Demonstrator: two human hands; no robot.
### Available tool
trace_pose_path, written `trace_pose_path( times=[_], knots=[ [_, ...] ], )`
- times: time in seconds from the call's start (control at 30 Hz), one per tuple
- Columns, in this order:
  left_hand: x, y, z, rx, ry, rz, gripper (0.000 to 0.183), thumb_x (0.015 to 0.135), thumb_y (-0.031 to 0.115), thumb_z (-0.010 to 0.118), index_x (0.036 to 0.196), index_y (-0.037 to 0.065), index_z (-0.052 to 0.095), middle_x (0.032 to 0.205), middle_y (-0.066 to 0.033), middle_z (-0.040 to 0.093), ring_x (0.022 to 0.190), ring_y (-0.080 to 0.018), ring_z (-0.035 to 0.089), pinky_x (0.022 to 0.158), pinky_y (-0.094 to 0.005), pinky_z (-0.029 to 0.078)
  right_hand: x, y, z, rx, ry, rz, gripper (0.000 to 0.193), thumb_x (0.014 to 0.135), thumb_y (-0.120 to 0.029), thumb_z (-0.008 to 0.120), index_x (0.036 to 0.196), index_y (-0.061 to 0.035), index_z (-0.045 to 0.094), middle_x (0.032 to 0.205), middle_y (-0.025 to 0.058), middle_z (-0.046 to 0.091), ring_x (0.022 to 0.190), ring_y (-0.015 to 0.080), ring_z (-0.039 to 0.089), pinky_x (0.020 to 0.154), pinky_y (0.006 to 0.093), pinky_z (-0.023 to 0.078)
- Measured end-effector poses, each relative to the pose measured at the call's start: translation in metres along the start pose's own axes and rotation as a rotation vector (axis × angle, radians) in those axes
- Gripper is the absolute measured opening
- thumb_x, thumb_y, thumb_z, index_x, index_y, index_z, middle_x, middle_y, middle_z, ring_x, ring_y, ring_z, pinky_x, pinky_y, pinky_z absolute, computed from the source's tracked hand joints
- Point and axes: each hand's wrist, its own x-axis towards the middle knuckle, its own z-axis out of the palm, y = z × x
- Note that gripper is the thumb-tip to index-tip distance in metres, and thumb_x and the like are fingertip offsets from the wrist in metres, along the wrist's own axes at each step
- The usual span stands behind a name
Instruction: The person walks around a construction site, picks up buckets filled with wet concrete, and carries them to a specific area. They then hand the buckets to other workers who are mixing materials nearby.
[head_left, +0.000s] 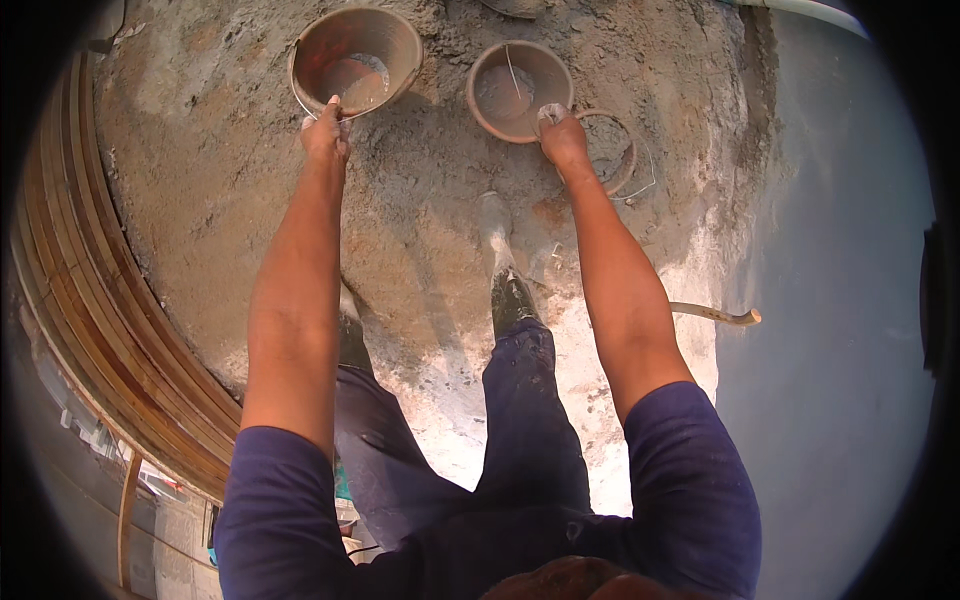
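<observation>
Left hand (325, 137) is grasping left bucket (345, 50), right hand (566, 140) middle bucket (500, 92).
Fingers are clenching at near rims; 3rd bucket (631, 160) is sitting beside middle bucket, towards right edge of ground (200, 180).

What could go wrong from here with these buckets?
The left bucket could tip, as the left hand holds only its near side. The middle bucket, at the right hand, might knock the third bucket close by. The right boot could slip on the rough, wet-looking ground.
</observation>
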Motion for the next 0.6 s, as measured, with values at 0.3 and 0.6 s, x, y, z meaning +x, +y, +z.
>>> trace_pose_path(
  times=[0.3, 0.6],
  knots=[
    [-0.007, -0.066, 0.0, 0.357, 0.016, -0.332, 0.078, 0.091, 0.034, 0.066, 0.145, -0.002, 0.024, 0.154, -0.0187, 0.02, 0.141, -0.0392, 0.022, 0.109, -0.0591, 0.03, 0.04, 0.254, -0.091, 0.166, 0.358, 0.386, 0.086, 0.081, -0.032, 0.072, 0.141, 0.0123, 0.028, 0.147, 0.0287, 0.031, 0.137, 0.0379, 0.033, 0.112, 0.0405, 0.028],
    [-0.235, 0.038, -0.282, 0.738, 0.164, -0.415, 0.074, 0.091, 0.036, 0.064, 0.145, 0.002, 0.025, 0.138, -0.013, 0.043, 0.121, -0.0271, 0.05, 0.092, -0.0436, 0.046, 0.028, 0.193, -0.086, 1.044, -0.001, 0.462, 0.026, 0.099, -0.03, 0.053, 0.094, -0.0043, 0.053, 0.071, -0.0002, 0.047, 0.062, 0.0134, 0.047, 0.062, 0.0332, 0.044]
  ],
)
